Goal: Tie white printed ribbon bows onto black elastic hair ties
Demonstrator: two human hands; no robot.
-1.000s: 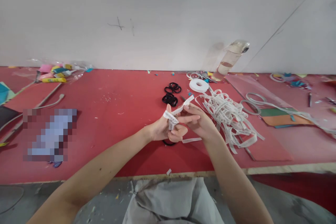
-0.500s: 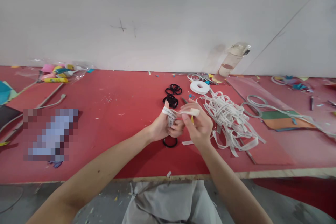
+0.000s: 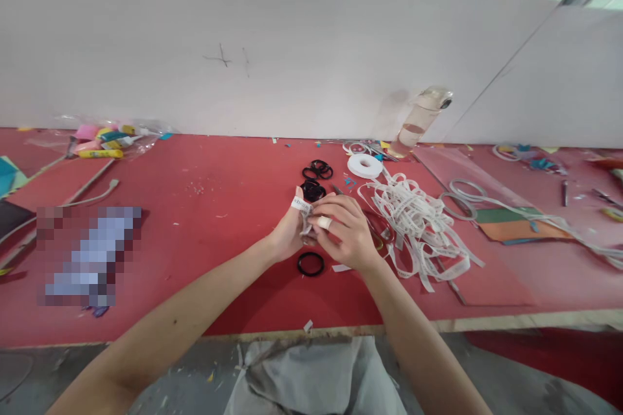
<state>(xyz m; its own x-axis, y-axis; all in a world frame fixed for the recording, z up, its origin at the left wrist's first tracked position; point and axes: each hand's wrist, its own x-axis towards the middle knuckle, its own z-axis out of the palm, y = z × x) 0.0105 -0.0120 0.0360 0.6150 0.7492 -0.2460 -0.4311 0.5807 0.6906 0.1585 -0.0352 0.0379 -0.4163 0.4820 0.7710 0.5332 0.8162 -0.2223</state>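
My left hand (image 3: 288, 237) and my right hand (image 3: 343, 232) meet over the red table (image 3: 204, 220). A white printed ribbon strip (image 3: 302, 209) is wrapped round my left thumb, and my left fingers are closed on it. My right hand's fingers curl over the same strip and press it against the left hand. A single black ring (image 3: 310, 264) lies on the table just below both hands. A tangled heap of white ribbon (image 3: 413, 220) lies right of my right hand.
Several black rings (image 3: 317, 170) and a white tape roll (image 3: 365, 165) lie beyond the hands. A clear bottle (image 3: 418, 120) leans on the white back board. A bag of coloured items (image 3: 104, 138) sits far left; coloured sheets (image 3: 516, 224) far right.
My right hand has drawn the loose ribbon end in from the right and closed over the left hand. The black ring under the hands has come into full view.
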